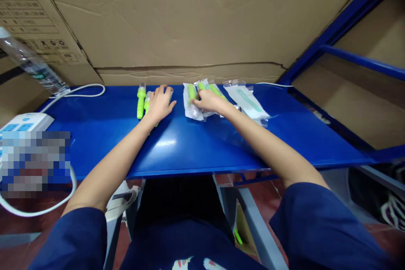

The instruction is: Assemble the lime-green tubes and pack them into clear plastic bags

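Observation:
My left hand (160,102) lies palm down with its fingers stretched and spread over yellow-green sticks with clear caps, partly hiding them. To its left, one such yellow-green stick (141,103) lies upright in the view, and a second capped stick (147,103) shows beside my wrist. My right hand (209,100) has its fingers closed at a clear and white packet (193,109) with a yellow-green stick inside. Two more sticks in packets lie by that hand, one being a packeted stick (218,91) behind it. Flat white packets (248,101) rest to the right.
The blue table (177,147) backs onto a cardboard wall (190,21). On the left stand a leaning plastic bottle (38,69) and a white power strip (28,123) with its cable. A blue frame bar (360,59) bounds the right side.

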Available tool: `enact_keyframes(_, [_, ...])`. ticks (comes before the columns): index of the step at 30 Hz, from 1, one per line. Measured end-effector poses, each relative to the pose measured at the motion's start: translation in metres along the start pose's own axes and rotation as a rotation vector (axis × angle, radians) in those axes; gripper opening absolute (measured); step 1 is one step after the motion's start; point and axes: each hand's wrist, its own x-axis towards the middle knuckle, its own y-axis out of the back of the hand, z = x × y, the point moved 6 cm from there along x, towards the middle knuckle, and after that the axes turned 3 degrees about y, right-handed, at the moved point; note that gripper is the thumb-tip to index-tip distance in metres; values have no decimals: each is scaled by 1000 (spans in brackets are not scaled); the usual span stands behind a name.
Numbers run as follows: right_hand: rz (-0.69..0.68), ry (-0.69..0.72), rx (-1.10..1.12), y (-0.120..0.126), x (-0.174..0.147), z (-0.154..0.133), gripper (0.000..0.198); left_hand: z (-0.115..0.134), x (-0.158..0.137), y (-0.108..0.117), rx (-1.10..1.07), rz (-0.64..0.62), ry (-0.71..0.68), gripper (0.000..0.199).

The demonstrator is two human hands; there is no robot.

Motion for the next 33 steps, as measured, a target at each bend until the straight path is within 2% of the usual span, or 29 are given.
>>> enact_keyframes(3, [-11, 16, 87, -5, -2, -3, 31, 21, -5, 2, -2, -86, -123, 27])
enact_keyframes(5, [-32, 26, 123, -9, -5, -5, 30, 31, -9, -2, -36, -170, -154, 23])
enact_keyframes(8, [-46, 0, 152, -14, -9, -4, 38, 36, -11, -9, -102, -276, -111, 29])
enact_keyframes(12, [-4, -8, 166, -17, -14, -5, 38, 33, -11, -14, -125, -336, -28, 42])
enact_keyframes(18, [30, -3, 232, -22, -21, -7, 35, 26, -7, -25, -329, -444, 29, 38])
enact_keyframes(21, [70, -19, 338, -23, -23, -5, 34, 24, -8, -24, -493, -433, 69, 34])
enact_keyframes(24, [173, -36, 429, -22, -24, 0, 49, 21, -11, -23, -653, -450, 147, 35])
enact_keyframes(26, [245, -29, 447, -21, -23, 1, 52, 19, -13, -23, -757, -456, 232, 40])
enact_keyframes(30, [388, 18, 464, -15, -23, 2, 47, 17, -16, -23, -958, -381, 381, 56])
enact_keyframes(33, [445, 66, 495, -5, -27, 4, 53, 24, -16, -21, -1095, -357, 370, 36])
